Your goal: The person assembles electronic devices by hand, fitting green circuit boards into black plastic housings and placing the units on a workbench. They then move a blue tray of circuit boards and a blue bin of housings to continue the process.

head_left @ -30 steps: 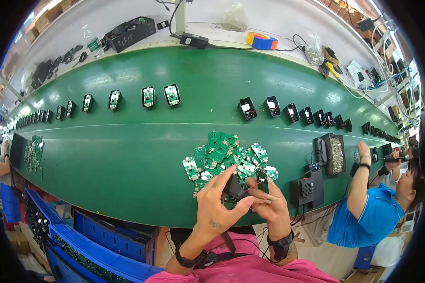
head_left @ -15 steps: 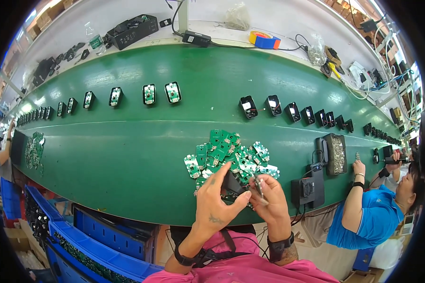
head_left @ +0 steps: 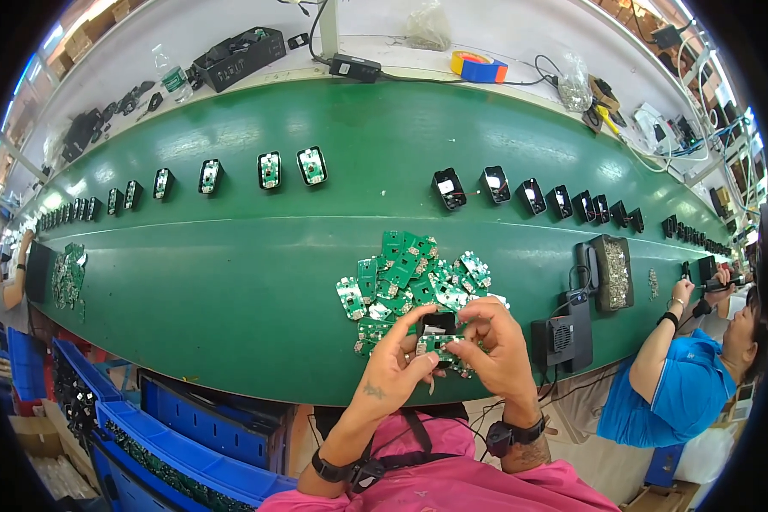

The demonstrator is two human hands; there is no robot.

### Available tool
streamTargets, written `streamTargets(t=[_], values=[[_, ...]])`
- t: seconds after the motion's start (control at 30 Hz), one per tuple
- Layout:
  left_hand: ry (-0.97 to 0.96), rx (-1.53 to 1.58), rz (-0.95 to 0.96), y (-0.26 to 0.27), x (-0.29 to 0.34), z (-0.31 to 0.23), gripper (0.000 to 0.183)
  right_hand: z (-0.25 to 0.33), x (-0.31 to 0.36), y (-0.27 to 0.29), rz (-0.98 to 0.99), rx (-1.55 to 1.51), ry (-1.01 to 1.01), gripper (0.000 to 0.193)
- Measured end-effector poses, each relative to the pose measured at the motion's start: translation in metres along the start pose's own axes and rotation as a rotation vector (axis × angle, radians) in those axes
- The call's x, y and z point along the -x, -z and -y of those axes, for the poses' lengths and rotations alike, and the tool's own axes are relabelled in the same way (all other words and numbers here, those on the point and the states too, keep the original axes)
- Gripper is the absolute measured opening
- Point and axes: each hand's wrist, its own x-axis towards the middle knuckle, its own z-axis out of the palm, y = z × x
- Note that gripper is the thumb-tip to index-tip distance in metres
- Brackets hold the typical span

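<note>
My left hand (head_left: 392, 365) is closed round a small black plastic case (head_left: 437, 322), its open side turned up towards me. A green circuit board (head_left: 438, 344) lies across the near part of the case. The thumb and fingers of my right hand (head_left: 499, 348) pinch the right end of that board. Whether the board sits inside the case or only rests over it, I cannot tell. Under and beyond my hands is a loose pile of green circuit boards (head_left: 408, 266) on the green table (head_left: 230, 290).
Cases with boards in them (head_left: 269, 171) line the left; open black cases (head_left: 495, 184) line the right. A metal-parts tray (head_left: 613, 273) and a black powered unit (head_left: 556, 340) stand to the right. Blue bins (head_left: 196, 461) are at lower left. A co-worker in blue (head_left: 674, 375) sits at right.
The case has tilted so its opening faces up. My right hand has brought the circuit board from the case's right side over onto it. The co-worker's arm has moved further right.
</note>
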Motion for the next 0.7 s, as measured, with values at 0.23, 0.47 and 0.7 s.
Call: streamTargets(t=[0.23,0.47,0.7], values=[[-0.083,-0.076,-0.119,-0.004,-0.001,0.012,0.059,0.006,0.005,-0.005,-0.016,0.378,0.210,0.019],[-0.098,-0.234,-0.097,-0.012,-0.001,0.014,0.056,0.007,0.012,-0.020,-0.047,0.235,0.086,0.010],[-0.365,-0.304,-0.321,-0.013,0.001,0.026,0.057,0.012,0.016,-0.027,-0.112,0.455,0.207,0.005]])
